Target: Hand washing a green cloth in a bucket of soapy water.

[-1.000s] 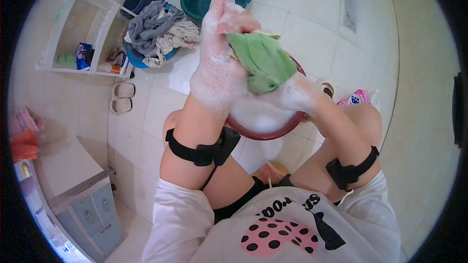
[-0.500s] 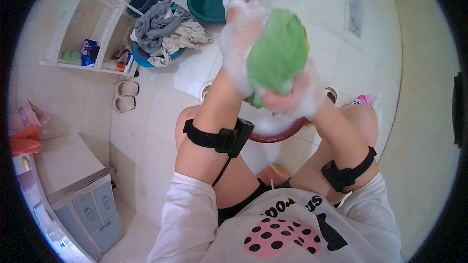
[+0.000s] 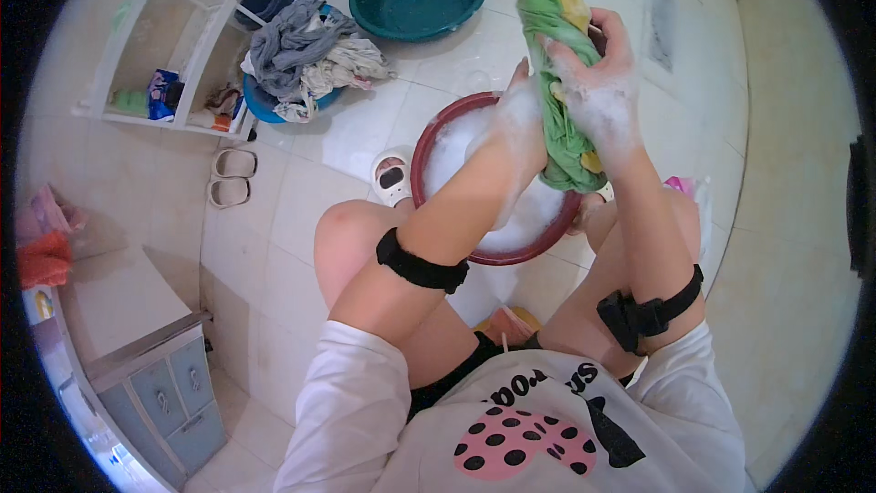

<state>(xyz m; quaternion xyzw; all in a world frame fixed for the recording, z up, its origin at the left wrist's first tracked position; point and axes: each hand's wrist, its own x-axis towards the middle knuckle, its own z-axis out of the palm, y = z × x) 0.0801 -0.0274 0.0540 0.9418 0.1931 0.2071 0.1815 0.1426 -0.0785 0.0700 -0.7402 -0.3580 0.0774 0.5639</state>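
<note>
A wet green cloth with yellow patches [image 3: 568,141] is bunched lengthwise above the soapy basin; what garment it is, if any, I cannot tell. My right hand [image 3: 598,82], covered in suds, grips its upper part, thumb across the front and fingers curled at the far side. Against the cloth's left side is my left hand [image 3: 522,114], also foamy, with its thumb sticking up and the other fingers hidden behind the cloth. Below both hands, the dark red basin [image 3: 422,157] holds water thick with white foam.
A green basin [image 3: 418,0] stands on the tiled floor ahead. Left of it, a blue basin [image 3: 265,108] is heaped with grey and pale laundry [image 3: 306,55]. A white shelf rack [image 3: 187,50], beige slippers [image 3: 233,178] and a cabinet [image 3: 164,393] line the left side.
My left hand has come down and back from near the green basin. The cloth has stretched from a wide bundle into a narrow length, and my right hand has risen up and forward with it.
</note>
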